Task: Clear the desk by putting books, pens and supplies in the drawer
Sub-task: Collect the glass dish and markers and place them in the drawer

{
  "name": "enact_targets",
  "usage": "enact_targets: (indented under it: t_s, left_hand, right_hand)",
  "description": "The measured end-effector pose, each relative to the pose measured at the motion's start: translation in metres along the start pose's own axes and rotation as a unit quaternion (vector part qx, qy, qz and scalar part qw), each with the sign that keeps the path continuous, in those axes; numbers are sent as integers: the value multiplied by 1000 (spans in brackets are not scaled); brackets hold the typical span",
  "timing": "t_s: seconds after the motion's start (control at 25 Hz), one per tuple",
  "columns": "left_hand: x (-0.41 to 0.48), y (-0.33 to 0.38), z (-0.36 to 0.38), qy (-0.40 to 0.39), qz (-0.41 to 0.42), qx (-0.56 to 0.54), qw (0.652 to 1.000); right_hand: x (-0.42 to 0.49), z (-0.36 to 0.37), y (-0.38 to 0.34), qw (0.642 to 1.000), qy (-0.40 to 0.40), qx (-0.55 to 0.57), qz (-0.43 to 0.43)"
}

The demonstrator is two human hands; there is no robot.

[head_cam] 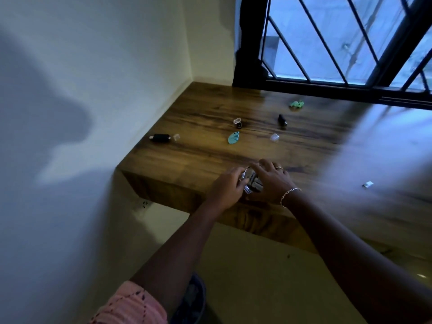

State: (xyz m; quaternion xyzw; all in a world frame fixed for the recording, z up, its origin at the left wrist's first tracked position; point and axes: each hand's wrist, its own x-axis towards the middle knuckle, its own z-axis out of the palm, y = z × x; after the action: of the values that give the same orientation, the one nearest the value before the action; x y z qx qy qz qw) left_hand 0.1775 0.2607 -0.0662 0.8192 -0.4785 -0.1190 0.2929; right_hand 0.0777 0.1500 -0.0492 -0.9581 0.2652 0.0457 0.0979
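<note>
Near the front edge of the wooden desk (210, 118) both my hands close around a small shiny silver-grey object (252, 181), a pack or tin with a glossy rim. My left hand (228, 184) grips its left side. My right hand (273, 181), with a ring and a chain bracelet, curls over its top and right side. Most of the object is hidden by my fingers. No drawer is in view.
Small items lie scattered on the desk: a black USB stick (160, 137) with a clear cap (176, 136), a second black stick (282, 119), a small black-and-clear piece (238, 122), a clear cap (274, 137), a teal scrap (233, 138), a green scrap (297, 104), a wrapper (367, 184). The wall is left, a barred window (327, 43) behind.
</note>
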Motion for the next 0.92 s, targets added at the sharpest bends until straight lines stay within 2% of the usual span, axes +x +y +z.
enact_targets:
  t_s: [0.08, 0.16, 0.24, 0.32, 0.4, 0.44, 0.48, 0.56, 0.6, 0.64, 0.68, 0.76, 0.8, 0.84, 0.88, 0.92]
  left_hand:
    - [-4, 1, -1, 22, 20, -2, 1000]
    - [-17, 3, -1, 144, 100, 6, 985]
    - [-36, 6, 9, 247, 142, -41, 958]
    - [-62, 7, 31, 243, 68, -182, 950]
    - [-82, -2, 55, 209, -86, -277, 934]
    - [-85, -14, 65, 202, -159, -296, 920]
    - [-85, -28, 72, 202, -226, -318, 898]
    - [-73, -61, 73, 230, -362, -374, 822]
    - [-63, -77, 71, 251, -426, -397, 773]
    - [-56, -89, 66, 259, -481, -421, 725]
    - [-49, -99, 63, 252, -524, -450, 678]
    - [-45, -108, 58, 220, -561, -531, 596]
    - [-44, -107, 54, 202, -557, -556, 583]
    - [-45, -107, 51, 182, -546, -572, 585]
    - [-46, -109, 51, 165, -533, -588, 585]
    - [-45, -113, 52, 161, -522, -613, 571]
  right_hand:
    - [-4, 4, 0, 1000, 24, -7, -1]
    - [-19, 11, -3, 985, 164, 48, -27]
    - [-45, 26, -10, 932, 320, 163, -51]
    - [-70, 54, -19, 899, 348, 260, -54]
    - [-87, 86, -35, 881, 282, 379, 5]
    - [-89, 101, -41, 847, 237, 471, 68]
    - [-87, 114, -43, 776, 188, 580, 162]
    - [-74, 132, -37, 549, 115, 747, 357]
    - [-68, 138, -31, 464, 105, 780, 407]
    - [-62, 143, -24, 408, 106, 794, 437]
    - [-57, 146, -18, 373, 110, 800, 457]
    - [-50, 152, -13, 340, 106, 801, 482]
    - [-48, 152, -13, 332, 105, 799, 490]
    - [-45, 153, -14, 329, 101, 799, 494]
    - [-42, 152, -16, 337, 99, 793, 498]
    - [-39, 151, -17, 343, 101, 789, 499]
